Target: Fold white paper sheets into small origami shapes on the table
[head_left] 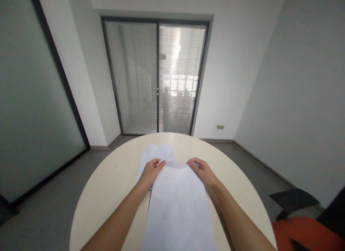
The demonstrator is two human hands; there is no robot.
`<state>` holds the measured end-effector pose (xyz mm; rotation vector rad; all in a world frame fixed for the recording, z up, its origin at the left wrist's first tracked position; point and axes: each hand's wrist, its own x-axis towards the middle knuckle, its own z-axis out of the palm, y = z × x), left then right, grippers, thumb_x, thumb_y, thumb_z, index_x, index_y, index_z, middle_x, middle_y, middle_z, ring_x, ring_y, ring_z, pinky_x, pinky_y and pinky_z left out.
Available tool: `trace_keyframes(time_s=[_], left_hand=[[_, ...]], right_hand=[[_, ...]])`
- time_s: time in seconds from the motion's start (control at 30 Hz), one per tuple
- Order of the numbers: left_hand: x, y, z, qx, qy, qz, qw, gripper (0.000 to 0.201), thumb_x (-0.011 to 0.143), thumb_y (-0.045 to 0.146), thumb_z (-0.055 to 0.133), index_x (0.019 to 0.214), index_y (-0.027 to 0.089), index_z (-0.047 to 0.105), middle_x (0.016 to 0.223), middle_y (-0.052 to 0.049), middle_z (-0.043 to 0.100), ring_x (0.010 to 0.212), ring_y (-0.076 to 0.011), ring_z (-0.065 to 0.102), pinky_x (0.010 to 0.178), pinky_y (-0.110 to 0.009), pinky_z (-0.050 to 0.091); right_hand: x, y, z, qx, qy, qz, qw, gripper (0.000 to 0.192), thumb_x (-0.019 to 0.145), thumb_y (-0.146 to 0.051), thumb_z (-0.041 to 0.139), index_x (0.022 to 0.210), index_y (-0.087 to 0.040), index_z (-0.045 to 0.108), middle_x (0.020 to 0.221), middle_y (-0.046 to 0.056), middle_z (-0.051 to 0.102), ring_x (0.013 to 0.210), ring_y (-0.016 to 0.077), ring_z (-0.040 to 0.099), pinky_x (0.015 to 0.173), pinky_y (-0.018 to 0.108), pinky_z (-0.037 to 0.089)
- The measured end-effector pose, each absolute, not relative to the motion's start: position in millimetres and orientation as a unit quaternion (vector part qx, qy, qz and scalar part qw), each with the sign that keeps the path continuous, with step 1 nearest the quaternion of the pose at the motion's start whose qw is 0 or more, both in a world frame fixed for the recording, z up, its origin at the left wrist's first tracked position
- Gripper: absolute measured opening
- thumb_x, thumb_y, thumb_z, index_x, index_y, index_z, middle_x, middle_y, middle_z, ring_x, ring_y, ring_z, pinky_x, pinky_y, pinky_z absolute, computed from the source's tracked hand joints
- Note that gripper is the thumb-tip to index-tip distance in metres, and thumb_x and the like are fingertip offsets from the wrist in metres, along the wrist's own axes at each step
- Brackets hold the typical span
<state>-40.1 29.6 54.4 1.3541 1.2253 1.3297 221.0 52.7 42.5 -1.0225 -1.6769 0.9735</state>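
A large white sheet of paper [178, 208] with faint creases lies on a round cream table [107, 186], stretching from the near edge to the middle. My left hand [151, 170] pinches its far left corner. My right hand [202, 170] pinches its far right corner. The far edge looks slightly lifted and folded over between my fingers. A second white sheet [156, 152] lies flat under and beyond the first one, partly hidden by my left hand.
An orange chair [307, 233] with black armrests stands at the table's right. A glass door with blinds [157, 78] faces me. A frosted glass wall [29, 100] runs along the left. Grey floor surrounds the table.
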Motion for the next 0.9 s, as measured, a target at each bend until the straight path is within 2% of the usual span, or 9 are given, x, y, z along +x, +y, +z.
trace_keyframes(time_s=[0.1,0.27,0.43,0.5,0.6,0.7,0.77,0.9], left_hand=[[-42,32,53,0.536,0.475,0.553,0.426,0.039,0.068,0.055,0.072,0.074,0.017,0.064,0.063,0.000,0.066,0.055,-0.0155,0.058,0.053,-0.024,0.041],[-46,33,55,0.519,0.479,0.607,0.363,0.037,0.067,0.051,0.074,0.079,0.016,0.065,0.075,-0.005,0.073,0.067,-0.0173,0.065,0.061,-0.025,0.045],[-44,30,53,0.531,0.481,0.557,0.421,0.053,0.071,0.054,0.074,0.105,0.016,0.062,0.072,-0.004,0.072,0.059,-0.0175,0.064,0.054,-0.025,0.046],[-43,29,50,0.551,0.480,0.513,0.450,0.054,0.071,0.052,0.075,0.110,0.017,0.062,0.073,-0.005,0.073,0.060,-0.0189,0.066,0.057,-0.027,0.049],[-43,29,47,0.608,0.480,0.472,0.420,0.039,0.075,0.048,0.072,0.097,0.016,0.068,0.084,-0.009,0.075,0.073,-0.0236,0.070,0.069,-0.032,0.053],[-46,31,48,0.625,0.488,0.498,0.352,0.032,0.079,0.047,0.066,0.088,0.016,0.070,0.094,-0.011,0.076,0.085,-0.0260,0.070,0.080,-0.035,0.053],[-50,33,49,0.600,0.502,0.529,0.329,0.034,0.079,0.049,0.065,0.085,0.016,0.069,0.090,-0.011,0.075,0.084,-0.0261,0.070,0.080,-0.035,0.053],[-61,38,50,0.524,0.521,0.574,0.353,0.041,0.076,0.053,0.069,0.091,0.014,0.068,0.087,-0.011,0.075,0.081,-0.0252,0.070,0.074,-0.033,0.055]], right_hand=[[218,51,44,-0.413,-0.687,0.400,0.444,0.040,0.083,-0.056,0.064,0.091,-0.017,0.067,0.082,0.004,0.066,0.065,0.0143,0.055,0.058,0.025,0.041],[219,52,45,-0.427,-0.682,0.398,0.441,0.041,0.083,-0.055,0.065,0.095,-0.016,0.068,0.075,0.002,0.065,0.062,0.0134,0.053,0.057,0.025,0.040],[225,56,46,-0.444,-0.641,0.402,0.480,0.043,0.077,-0.056,0.071,0.094,-0.016,0.070,0.078,0.003,0.067,0.065,0.0151,0.056,0.059,0.026,0.043],[229,58,46,-0.461,-0.603,0.397,0.517,0.045,0.074,-0.056,0.074,0.096,-0.016,0.070,0.081,0.004,0.069,0.067,0.0158,0.058,0.060,0.027,0.044],[234,61,48,-0.476,-0.539,0.390,0.575,0.056,0.071,-0.055,0.077,0.113,-0.018,0.067,0.082,0.003,0.069,0.067,0.0172,0.061,0.060,0.028,0.047],[233,60,51,-0.457,-0.486,0.437,0.604,0.076,0.073,-0.050,0.078,0.138,-0.023,0.050,0.085,0.003,0.071,0.071,0.0201,0.066,0.065,0.032,0.053],[228,56,51,-0.435,-0.470,0.500,0.584,0.078,0.075,-0.048,0.077,0.142,-0.025,0.044,0.094,0.005,0.073,0.080,0.0213,0.069,0.072,0.034,0.055],[213,47,47,-0.377,-0.535,0.600,0.460,0.059,0.078,-0.045,0.075,0.129,-0.022,0.055,0.111,0.008,0.073,0.091,0.0229,0.071,0.083,0.037,0.056]])
